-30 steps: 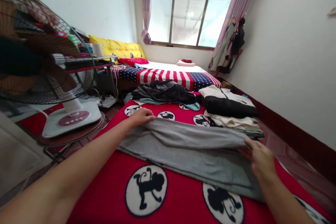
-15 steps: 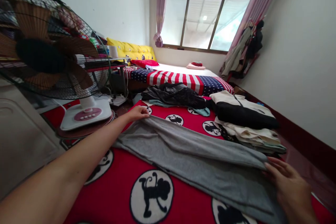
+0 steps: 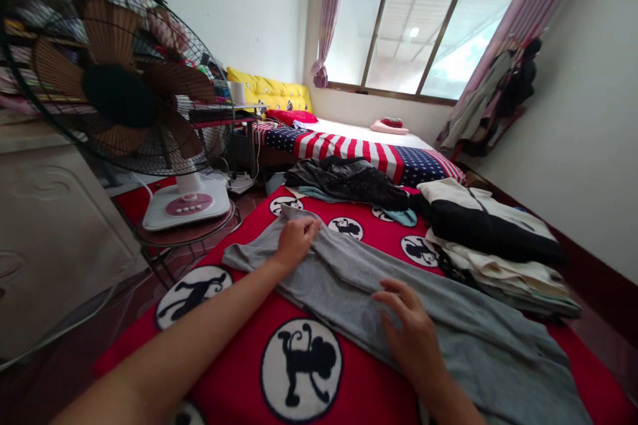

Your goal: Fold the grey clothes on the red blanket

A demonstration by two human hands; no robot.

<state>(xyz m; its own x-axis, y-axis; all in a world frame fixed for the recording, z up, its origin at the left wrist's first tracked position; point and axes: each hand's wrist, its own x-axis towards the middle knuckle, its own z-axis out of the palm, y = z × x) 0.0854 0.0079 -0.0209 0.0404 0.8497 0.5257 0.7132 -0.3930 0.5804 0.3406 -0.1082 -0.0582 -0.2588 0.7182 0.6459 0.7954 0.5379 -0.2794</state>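
Note:
A pair of grey trousers lies stretched lengthwise across a red blanket with round monkey patches. Its narrow end points to the far left, and the wider part runs off toward the lower right. My left hand rests near the narrow end with curled fingers closed at the upper edge of the cloth. Over the middle of the trousers is my right hand, its fingers bent but apart, with nothing in them.
Right of the trousers stands a stack of folded clothes. A dark crumpled garment lies at the blanket's far end. On a round stool at left is a fan. Behind is a bed with a flag-patterned cover.
My left hand has moved right from the trousers' end corner. My right hand has let go of the right end and moved left over the middle. The cloth lies flatter; the view has shifted left.

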